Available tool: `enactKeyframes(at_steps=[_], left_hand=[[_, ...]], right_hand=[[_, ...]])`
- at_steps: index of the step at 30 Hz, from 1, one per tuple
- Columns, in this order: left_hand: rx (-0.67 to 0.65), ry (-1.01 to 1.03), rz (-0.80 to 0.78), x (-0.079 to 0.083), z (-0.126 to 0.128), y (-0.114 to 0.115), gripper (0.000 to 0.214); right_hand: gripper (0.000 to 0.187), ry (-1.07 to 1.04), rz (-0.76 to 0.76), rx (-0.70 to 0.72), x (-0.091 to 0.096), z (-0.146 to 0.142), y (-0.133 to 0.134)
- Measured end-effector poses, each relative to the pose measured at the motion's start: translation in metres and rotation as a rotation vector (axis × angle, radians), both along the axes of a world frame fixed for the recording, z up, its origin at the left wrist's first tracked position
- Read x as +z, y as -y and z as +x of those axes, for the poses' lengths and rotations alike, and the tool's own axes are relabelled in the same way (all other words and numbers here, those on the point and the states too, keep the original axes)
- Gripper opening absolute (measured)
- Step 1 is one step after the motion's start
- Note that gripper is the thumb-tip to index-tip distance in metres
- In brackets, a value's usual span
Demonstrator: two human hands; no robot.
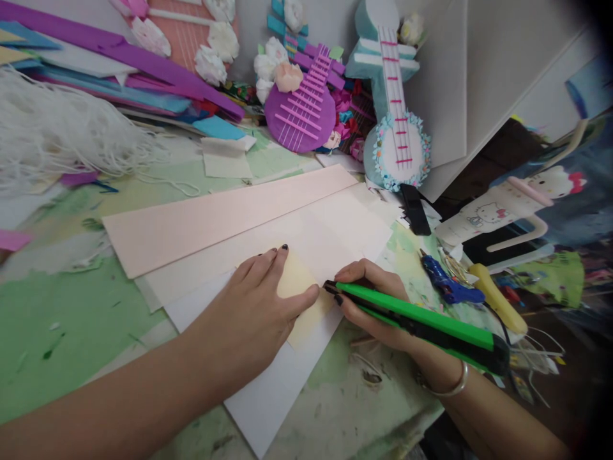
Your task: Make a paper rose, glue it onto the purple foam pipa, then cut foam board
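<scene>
My right hand (371, 300) grips a green box cutter (421, 313), its black tip pointing left near my left thumb. Flat on a pale yellow piece of foam or card (306, 306) lies my left hand (261, 297), fingers stretched out and pressing down. Under the yellow piece is a white sheet (268, 399), which reaches toward the table's front edge. A larger pale sheet (330, 223) lies behind, with a long pale pink strip (230, 214) across its back. Whether the blade is out I cannot make out.
Purple (301, 115) and light blue (395, 147) craft instruments stand at the back. White string (62, 121) and coloured strips (134, 64) are heaped at left. A blue glue gun (447, 278), a yellow-handled tool (498, 297) and a tumbler (495, 211) are at right.
</scene>
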State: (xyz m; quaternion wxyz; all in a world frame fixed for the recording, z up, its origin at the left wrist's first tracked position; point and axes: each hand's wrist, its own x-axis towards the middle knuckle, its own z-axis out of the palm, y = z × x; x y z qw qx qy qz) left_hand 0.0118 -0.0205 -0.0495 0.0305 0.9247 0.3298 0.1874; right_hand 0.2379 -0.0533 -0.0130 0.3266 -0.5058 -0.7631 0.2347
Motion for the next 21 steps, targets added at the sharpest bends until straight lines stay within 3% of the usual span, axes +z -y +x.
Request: enactKeyframes(at_steps=[13,21], left_hand=[[0.003,0.031,0.003,0.002,0.001,0.000,0.041],[0.003,0.036,0.011,0.001,0.001,0.001,0.041]], right_hand=[[0.016,0.049,-0.017,-0.006,0.001,0.002,0.008],[0.014,0.083,0.060,-0.025,0.009,-0.003,0.012]])
